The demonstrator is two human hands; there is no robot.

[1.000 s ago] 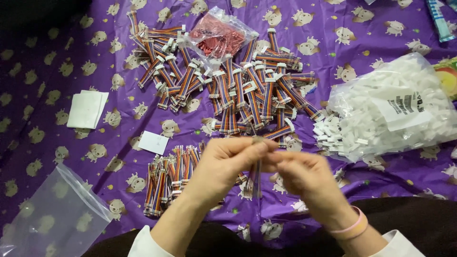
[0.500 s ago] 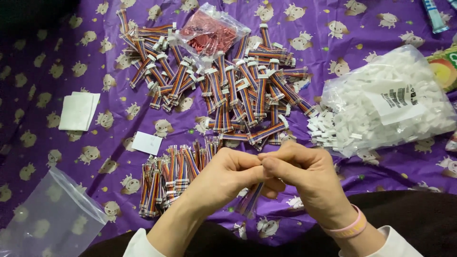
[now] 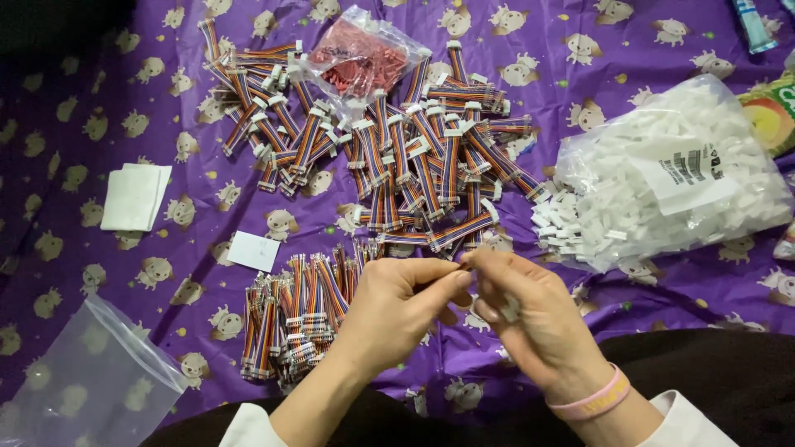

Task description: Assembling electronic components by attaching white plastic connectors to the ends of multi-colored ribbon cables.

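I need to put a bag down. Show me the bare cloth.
Free: the purple cloth at far left, between the white card stack and the empty clear bag; also the strip right of the right hand, below the bag of white connectors. Crowded: the centre, under the loose cable pile.

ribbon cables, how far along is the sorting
Done: a neat stack of ribbon cables lies by the left hand. In hand: both hands, the right hand too, pinch one small piece together. Left: the big loose pile and the bag of white connectors.
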